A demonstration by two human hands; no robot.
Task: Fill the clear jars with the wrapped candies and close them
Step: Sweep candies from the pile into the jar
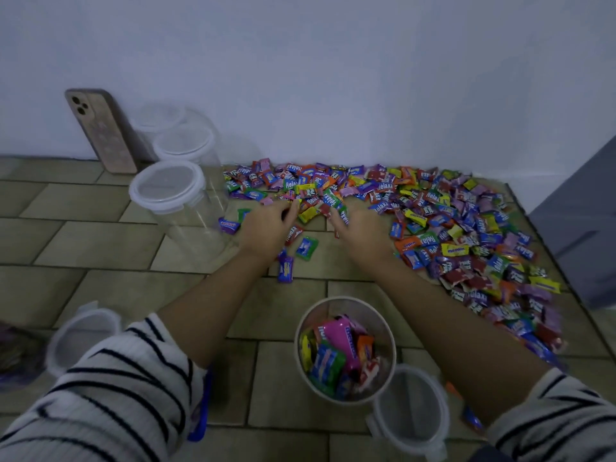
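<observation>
On the floor, a tile-patterned covering [100,235] runs up to a plain white wall [333,78], with a grey panel [583,211] at the right edge. A phone [103,131] leans upright against the wall. Just beside it stand three lidded clear jars [166,186], all empty. A broad heap of wrapped candies [466,228] lies along the wall and down the right side, a few strays apart from it.

Nearest the camera, an open clear jar [333,305] stands partly filled with candies. Its lid [410,405] lies just beside it, lower right. Another lid [80,341], blurred, lies at lower left.

Both striped-sleeved arms reach to the heap's near edge. The right hand [360,228] seems to have its fingers curled round a few candies. The left hand [266,228] bends its fingers into the pile; I cannot tell whether it holds any.
</observation>
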